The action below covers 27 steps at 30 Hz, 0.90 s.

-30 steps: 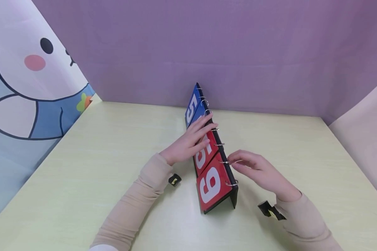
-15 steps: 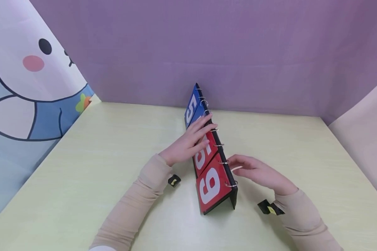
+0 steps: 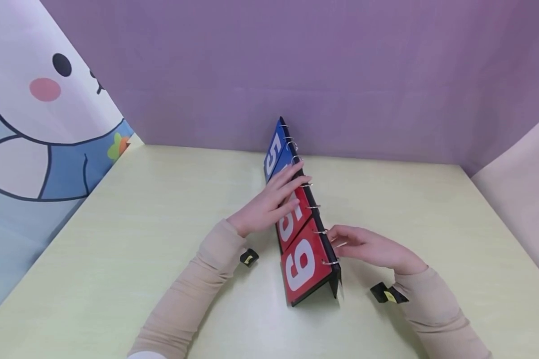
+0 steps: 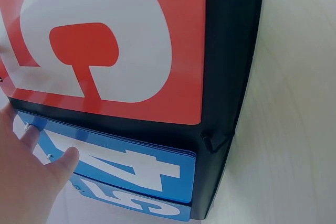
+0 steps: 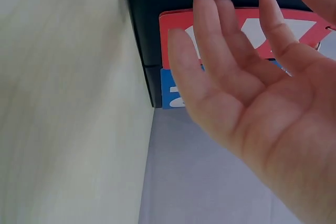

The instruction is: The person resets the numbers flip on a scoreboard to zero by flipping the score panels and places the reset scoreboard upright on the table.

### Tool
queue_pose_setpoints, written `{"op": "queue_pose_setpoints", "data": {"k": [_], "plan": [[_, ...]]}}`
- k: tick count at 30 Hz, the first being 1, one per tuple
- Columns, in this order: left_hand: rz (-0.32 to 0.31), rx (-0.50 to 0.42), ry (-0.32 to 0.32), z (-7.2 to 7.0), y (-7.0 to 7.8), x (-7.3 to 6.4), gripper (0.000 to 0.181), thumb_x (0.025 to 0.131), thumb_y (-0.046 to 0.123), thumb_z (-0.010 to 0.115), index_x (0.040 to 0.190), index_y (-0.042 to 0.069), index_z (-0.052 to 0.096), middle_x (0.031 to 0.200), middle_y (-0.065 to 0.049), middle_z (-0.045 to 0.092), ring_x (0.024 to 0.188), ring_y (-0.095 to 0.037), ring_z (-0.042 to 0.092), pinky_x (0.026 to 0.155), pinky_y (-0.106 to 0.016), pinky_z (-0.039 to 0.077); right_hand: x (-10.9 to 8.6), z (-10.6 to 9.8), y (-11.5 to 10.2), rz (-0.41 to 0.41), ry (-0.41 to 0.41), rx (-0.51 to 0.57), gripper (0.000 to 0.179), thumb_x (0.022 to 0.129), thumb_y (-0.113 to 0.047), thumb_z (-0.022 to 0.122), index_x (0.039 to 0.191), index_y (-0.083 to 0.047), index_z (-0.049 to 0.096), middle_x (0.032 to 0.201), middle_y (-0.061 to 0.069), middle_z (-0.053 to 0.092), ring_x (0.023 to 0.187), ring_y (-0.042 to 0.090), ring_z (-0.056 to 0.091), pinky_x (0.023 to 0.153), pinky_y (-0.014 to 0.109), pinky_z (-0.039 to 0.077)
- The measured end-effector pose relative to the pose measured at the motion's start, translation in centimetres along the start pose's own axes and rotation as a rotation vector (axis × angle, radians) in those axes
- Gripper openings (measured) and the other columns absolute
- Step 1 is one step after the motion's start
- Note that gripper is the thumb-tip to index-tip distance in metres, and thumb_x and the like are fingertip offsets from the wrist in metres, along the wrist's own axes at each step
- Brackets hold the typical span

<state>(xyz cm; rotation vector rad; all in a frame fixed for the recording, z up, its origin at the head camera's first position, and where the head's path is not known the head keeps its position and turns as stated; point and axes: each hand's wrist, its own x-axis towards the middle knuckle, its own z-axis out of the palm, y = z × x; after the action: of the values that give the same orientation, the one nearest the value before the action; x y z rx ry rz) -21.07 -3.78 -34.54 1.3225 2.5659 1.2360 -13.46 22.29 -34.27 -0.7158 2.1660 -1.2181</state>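
A tent-shaped flip scoreboard (image 3: pixel 327 244) stands on the table, its red and blue number cards hung on metal rings along the black ridge. My left hand (image 3: pixel 266 205) rests across its middle, fingers straight and reaching over the ridge. In the left wrist view, that thumb (image 4: pixel 65 162) lies by a blue card (image 4: pixel 152 170) below a large red card (image 4: pixel 186 51). My right hand (image 3: pixel 373 247) is at the other face, close to the near red cards. In the right wrist view its loosely extended fingers (image 5: pixel 206 30) lie in front of a red card (image 5: pixel 176 22).
A pale wooden table (image 3: pixel 170 199) carries the scoreboard. A purple cloth (image 3: pixel 296 65) closes off the back, and a cartoon-print cloth (image 3: pixel 13 164) hangs at the left. Black clips (image 3: pixel 249 258) sit beside the left sleeve, with another black piece (image 3: pixel 388 293) beside the right one.
My right hand has shifted slightly downward along the scoreboard's right face, its fingertips now lower against the cards. The left hand and the scoreboard stay in place.
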Motion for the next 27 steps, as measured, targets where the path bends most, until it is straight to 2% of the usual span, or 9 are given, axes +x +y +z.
{"op": "queue_pose_setpoints", "data": {"k": [4,9,14,22,27], "plan": [[-0.005,-0.005,-0.001,0.0,0.1,0.0,0.052,0.098,0.026,0.048,0.148,0.02,0.031,0.16,0.005,0.003,0.147,-0.018,-0.003,0.112,-0.057,0.023,-0.2,-0.3,0.1,0.012,-0.037,0.021,0.02,0.097,-0.015,0.049,0.111,0.0,0.051,0.113,0.015,0.061,0.104,0.014,0.061,0.09,0.025,0.049],[0.006,0.004,0.0,0.0,0.1,0.1,0.052,0.098,0.026,0.048,0.148,0.019,0.032,0.16,0.004,0.004,0.147,-0.019,-0.003,0.112,-0.057,0.023,-0.7,-1.1,0.5,0.018,-0.06,0.011,0.017,0.096,-0.014,0.053,0.107,-0.002,0.051,0.107,0.012,0.059,0.101,0.013,0.061,0.089,0.023,0.048],[0.002,0.002,-0.003,0.0,0.2,0.1,0.052,0.098,0.026,0.048,0.148,0.017,0.032,0.16,0.004,0.003,0.147,-0.019,-0.004,0.112,-0.058,0.023,-1.4,-2.1,0.7,-0.016,-0.02,-0.002,0.021,0.092,-0.01,0.059,0.108,0.002,0.051,0.104,0.013,0.058,0.097,0.012,0.061,0.086,0.024,0.051],[-0.006,-0.001,-0.003,-0.1,0.3,0.1,0.053,0.099,0.026,0.047,0.148,0.019,0.031,0.16,0.005,0.002,0.147,-0.017,-0.004,0.112,-0.056,0.025,-2.3,-3.3,0.7,0.068,0.036,-0.025,0.025,0.087,-0.012,0.066,0.106,-0.001,0.055,0.099,0.011,0.062,0.088,0.016,0.063,0.076,0.029,0.056],[-0.01,-0.005,-0.006,-0.1,0.2,0.0,0.053,0.098,0.026,0.047,0.148,0.019,0.031,0.16,0.005,0.002,0.147,-0.017,-0.004,0.112,-0.056,0.025,-2.9,-3.7,0.6,0.085,0.057,-0.006,0.028,0.084,-0.01,0.069,0.106,0.0,0.054,0.099,0.009,0.063,0.091,0.016,0.062,0.073,0.032,0.058]]}}
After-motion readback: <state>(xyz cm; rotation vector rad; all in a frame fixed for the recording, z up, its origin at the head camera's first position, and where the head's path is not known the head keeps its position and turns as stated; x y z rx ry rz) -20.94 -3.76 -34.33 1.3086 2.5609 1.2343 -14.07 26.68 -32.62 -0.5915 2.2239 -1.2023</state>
